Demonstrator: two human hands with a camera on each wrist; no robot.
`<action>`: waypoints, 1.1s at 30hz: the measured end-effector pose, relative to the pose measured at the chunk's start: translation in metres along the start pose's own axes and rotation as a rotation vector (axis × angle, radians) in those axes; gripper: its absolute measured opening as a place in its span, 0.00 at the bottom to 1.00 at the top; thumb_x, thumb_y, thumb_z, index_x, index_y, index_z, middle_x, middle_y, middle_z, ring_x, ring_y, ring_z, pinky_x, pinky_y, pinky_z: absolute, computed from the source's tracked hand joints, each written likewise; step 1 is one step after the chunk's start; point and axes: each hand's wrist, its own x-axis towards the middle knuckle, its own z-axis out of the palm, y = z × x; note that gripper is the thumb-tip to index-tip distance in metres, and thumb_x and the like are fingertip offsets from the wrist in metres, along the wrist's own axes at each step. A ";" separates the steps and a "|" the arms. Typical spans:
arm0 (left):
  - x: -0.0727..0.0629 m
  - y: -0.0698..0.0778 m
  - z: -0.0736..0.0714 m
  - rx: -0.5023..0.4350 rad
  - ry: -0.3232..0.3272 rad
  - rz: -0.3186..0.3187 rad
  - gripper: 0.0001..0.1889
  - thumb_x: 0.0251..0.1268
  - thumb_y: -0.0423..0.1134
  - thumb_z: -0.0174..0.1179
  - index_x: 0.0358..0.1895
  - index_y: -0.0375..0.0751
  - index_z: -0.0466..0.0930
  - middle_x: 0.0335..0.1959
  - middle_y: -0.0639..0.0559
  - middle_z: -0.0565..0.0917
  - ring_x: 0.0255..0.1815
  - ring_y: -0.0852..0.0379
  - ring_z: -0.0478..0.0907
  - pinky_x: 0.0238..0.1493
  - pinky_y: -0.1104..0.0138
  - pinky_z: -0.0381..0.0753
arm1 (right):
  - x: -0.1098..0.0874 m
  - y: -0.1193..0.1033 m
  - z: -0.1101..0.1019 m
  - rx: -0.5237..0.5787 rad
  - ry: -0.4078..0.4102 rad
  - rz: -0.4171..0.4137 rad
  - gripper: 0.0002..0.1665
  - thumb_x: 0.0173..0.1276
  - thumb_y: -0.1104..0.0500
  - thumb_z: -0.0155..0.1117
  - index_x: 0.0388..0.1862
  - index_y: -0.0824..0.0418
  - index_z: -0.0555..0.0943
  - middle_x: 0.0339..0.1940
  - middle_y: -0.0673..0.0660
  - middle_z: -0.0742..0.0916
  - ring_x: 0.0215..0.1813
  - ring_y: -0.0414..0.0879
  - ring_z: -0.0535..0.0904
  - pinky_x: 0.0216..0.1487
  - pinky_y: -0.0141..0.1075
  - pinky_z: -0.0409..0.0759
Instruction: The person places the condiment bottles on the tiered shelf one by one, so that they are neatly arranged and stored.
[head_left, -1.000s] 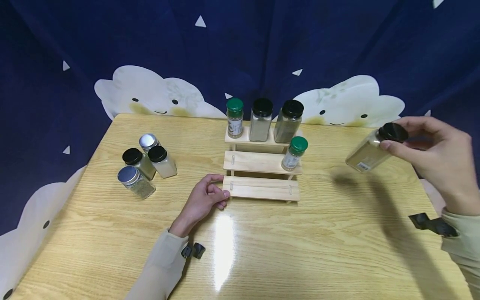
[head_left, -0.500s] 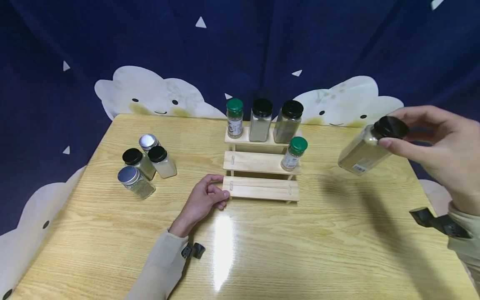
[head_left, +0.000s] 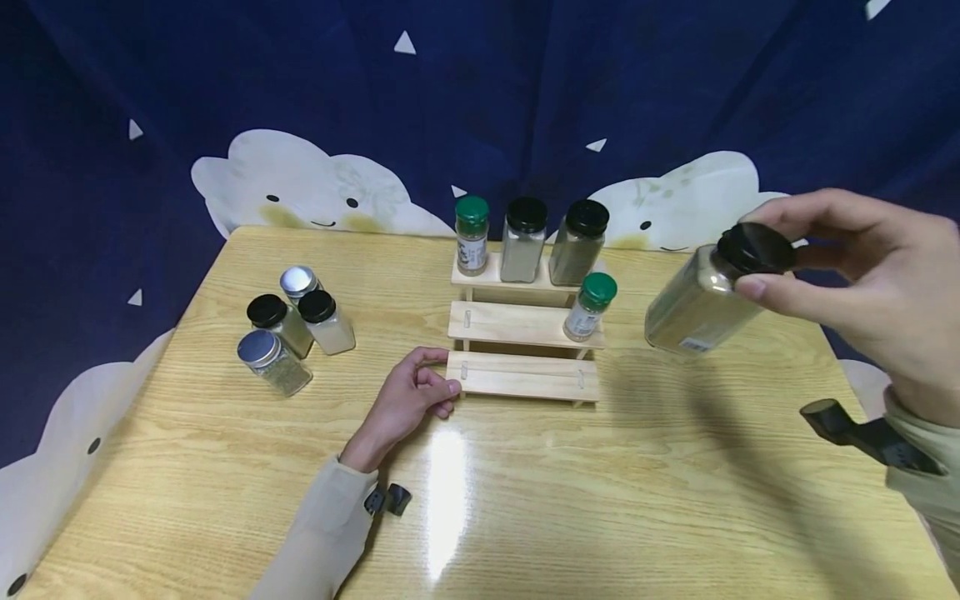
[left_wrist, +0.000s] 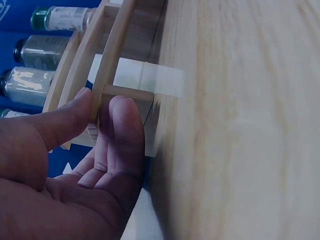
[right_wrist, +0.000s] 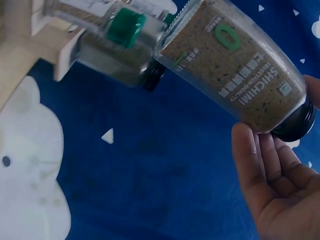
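Note:
My left hand (head_left: pixel 408 396) pinches the left end of the lowest step of a three-tier wooden rack (head_left: pixel 525 377); in the left wrist view the thumb lies over the board and the fingers under it. On the right, my right hand (head_left: pixel 870 283) holds a black-capped spice jar (head_left: pixel 693 304) near its cap, tilted, above the table. Its label reads SHICHIMI in the right wrist view. The top step carries a green-capped jar (head_left: pixel 472 237) and two black-capped jars (head_left: pixel 522 242). Another green-capped jar (head_left: pixel 587 310) stands at the right end of the middle step.
Left of the rack stand several more jars: two with silver lids (head_left: pixel 273 362) and two with black lids (head_left: pixel 326 323). All is on a wooden table (head_left: pixel 562 500). A dark blue curtain (head_left: pixel 480 100) with cloud prints hangs behind the table.
The right hand has moved left with the spice jar, bringing it closer to the rack. My left hand keeps its place on the lowest step.

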 end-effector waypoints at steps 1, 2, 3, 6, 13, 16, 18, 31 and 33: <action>0.000 0.000 0.000 0.000 0.000 0.000 0.26 0.76 0.21 0.65 0.73 0.25 0.69 0.32 0.44 0.85 0.28 0.56 0.84 0.34 0.68 0.90 | 0.002 -0.002 0.001 -0.001 -0.006 -0.015 0.28 0.55 0.82 0.80 0.56 0.73 0.87 0.50 0.59 0.90 0.46 0.48 0.84 0.50 0.26 0.82; 0.000 0.000 0.000 0.001 -0.001 0.001 0.26 0.76 0.21 0.65 0.73 0.25 0.69 0.32 0.44 0.85 0.28 0.56 0.84 0.34 0.68 0.90 | 0.004 -0.003 0.003 0.010 -0.009 -0.027 0.28 0.54 0.82 0.80 0.56 0.74 0.87 0.50 0.60 0.90 0.46 0.49 0.84 0.49 0.26 0.83; 0.000 0.000 0.000 0.001 -0.001 0.001 0.26 0.76 0.21 0.65 0.73 0.25 0.69 0.32 0.44 0.85 0.28 0.56 0.84 0.34 0.68 0.90 | 0.005 -0.005 0.004 0.017 -0.015 -0.043 0.28 0.53 0.83 0.80 0.55 0.75 0.87 0.50 0.61 0.90 0.45 0.49 0.84 0.49 0.26 0.83; 0.000 0.001 0.000 0.002 0.001 0.004 0.26 0.76 0.21 0.65 0.73 0.25 0.69 0.32 0.44 0.85 0.28 0.56 0.84 0.34 0.68 0.90 | 0.010 -0.012 0.009 0.005 -0.038 -0.090 0.29 0.51 0.83 0.81 0.54 0.75 0.87 0.51 0.64 0.90 0.44 0.50 0.85 0.47 0.27 0.85; 0.000 0.001 0.001 -0.004 0.004 0.006 0.26 0.76 0.21 0.65 0.73 0.25 0.69 0.32 0.45 0.85 0.28 0.56 0.84 0.34 0.68 0.90 | 0.023 -0.032 0.025 0.225 -0.085 -0.121 0.26 0.49 0.85 0.81 0.49 0.80 0.86 0.47 0.71 0.89 0.44 0.53 0.84 0.45 0.30 0.87; 0.000 0.001 0.001 -0.005 0.002 0.005 0.26 0.76 0.21 0.65 0.73 0.25 0.69 0.32 0.45 0.85 0.28 0.56 0.84 0.34 0.68 0.90 | 0.029 -0.036 0.032 0.235 -0.098 -0.108 0.26 0.50 0.83 0.83 0.50 0.78 0.87 0.49 0.68 0.90 0.45 0.53 0.84 0.46 0.30 0.87; 0.000 0.001 0.001 -0.005 0.001 0.004 0.27 0.75 0.21 0.65 0.73 0.25 0.69 0.32 0.44 0.85 0.28 0.56 0.84 0.34 0.69 0.90 | 0.033 -0.037 0.037 0.163 -0.105 -0.110 0.26 0.51 0.80 0.84 0.51 0.75 0.88 0.48 0.65 0.90 0.45 0.52 0.85 0.45 0.29 0.87; 0.000 -0.002 0.001 -0.017 -0.005 0.026 0.27 0.75 0.20 0.65 0.72 0.22 0.68 0.31 0.45 0.85 0.28 0.56 0.83 0.32 0.68 0.89 | 0.052 -0.044 0.073 0.108 -0.185 -0.108 0.25 0.59 0.70 0.85 0.56 0.63 0.90 0.47 0.57 0.91 0.50 0.51 0.84 0.50 0.30 0.85; 0.000 -0.002 0.000 -0.017 -0.005 0.028 0.27 0.75 0.20 0.65 0.72 0.22 0.68 0.31 0.44 0.86 0.28 0.56 0.83 0.32 0.68 0.89 | 0.054 -0.042 0.079 0.115 -0.200 -0.111 0.24 0.59 0.69 0.85 0.55 0.63 0.90 0.46 0.57 0.91 0.50 0.51 0.85 0.50 0.30 0.85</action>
